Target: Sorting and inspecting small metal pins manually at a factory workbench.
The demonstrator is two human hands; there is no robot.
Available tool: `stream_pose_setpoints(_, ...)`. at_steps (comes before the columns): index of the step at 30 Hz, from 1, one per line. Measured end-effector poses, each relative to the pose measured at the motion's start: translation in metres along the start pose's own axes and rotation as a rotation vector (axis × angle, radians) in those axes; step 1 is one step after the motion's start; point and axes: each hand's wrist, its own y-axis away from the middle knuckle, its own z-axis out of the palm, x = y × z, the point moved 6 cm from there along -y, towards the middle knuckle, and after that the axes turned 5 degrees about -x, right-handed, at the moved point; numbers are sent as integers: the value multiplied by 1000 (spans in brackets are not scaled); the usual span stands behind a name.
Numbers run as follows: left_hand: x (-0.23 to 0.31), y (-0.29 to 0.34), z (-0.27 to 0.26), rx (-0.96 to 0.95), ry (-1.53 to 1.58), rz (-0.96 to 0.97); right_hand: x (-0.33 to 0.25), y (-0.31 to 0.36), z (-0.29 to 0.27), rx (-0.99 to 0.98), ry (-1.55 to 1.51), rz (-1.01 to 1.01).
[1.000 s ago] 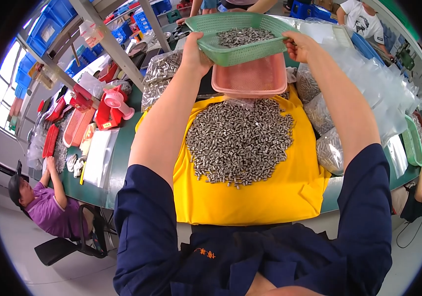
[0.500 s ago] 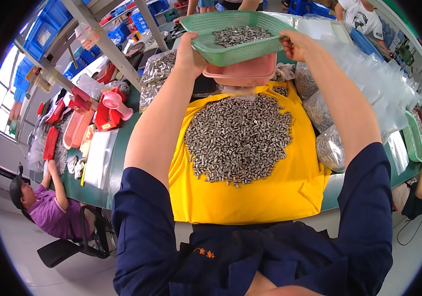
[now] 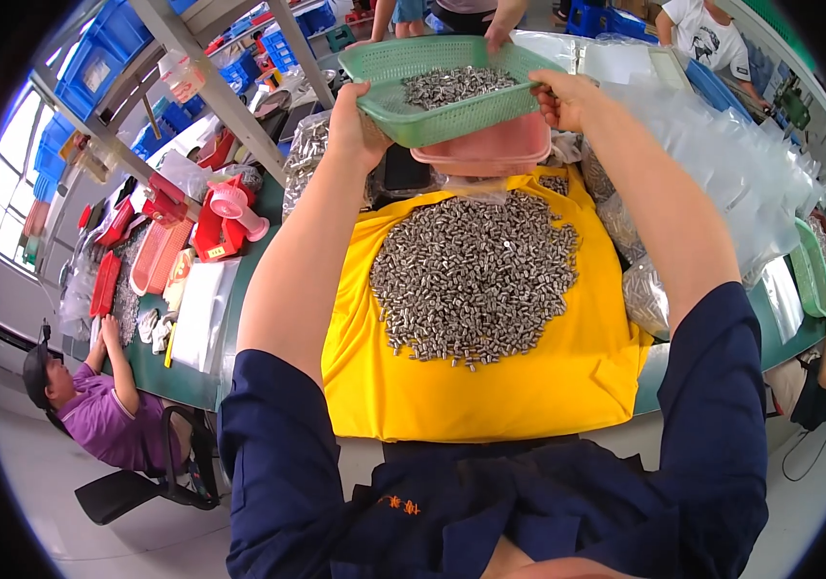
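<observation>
Both my arms stretch out to the far side of the table. My left hand (image 3: 359, 125) is closed on the left end of a green plastic basket (image 3: 389, 121), and my right hand (image 3: 564, 99) grips its right end. Small metal parts (image 3: 456, 87) lie heaped inside it. Below the basket stands a pink basket (image 3: 490, 152), partly hidden by it. Nearer to me, a big pile of small metal cylinders (image 3: 476, 275) is spread on a yellow cloth (image 3: 490, 400). Across the table another person's hand (image 3: 502, 29) is at the green basket's far rim.
Clear bags of metal parts (image 3: 646, 294) lie along the cloth's right side, beside a heap of empty plastic bags (image 3: 712, 164). At left are a pink handheld fan (image 3: 234, 205), red bins (image 3: 104, 282) and a shelf post (image 3: 215, 92). Co-workers sit at both sides.
The green basket has shifted slightly left and toward me, with both my hands still on it. The other person's hand has come to its far rim.
</observation>
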Motion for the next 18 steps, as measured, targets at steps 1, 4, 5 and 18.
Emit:
stream_pose_setpoints(1, 3, 2, -1, -2, 0, 8, 3, 1, 4, -8, -4, 14)
stream_pose_setpoints(4, 8, 7, 0, -39, -29, -49, 16, -7, 10, -24, -54, 68)
stream_pose_setpoints(5, 6, 8, -2, -2, -35, -48, 24, -9, 11, -31, -77, 77)
stream_pose_setpoints(18, 5, 8, -31, 51, -99, 88, 61, -23, 33, -31, -177, 100)
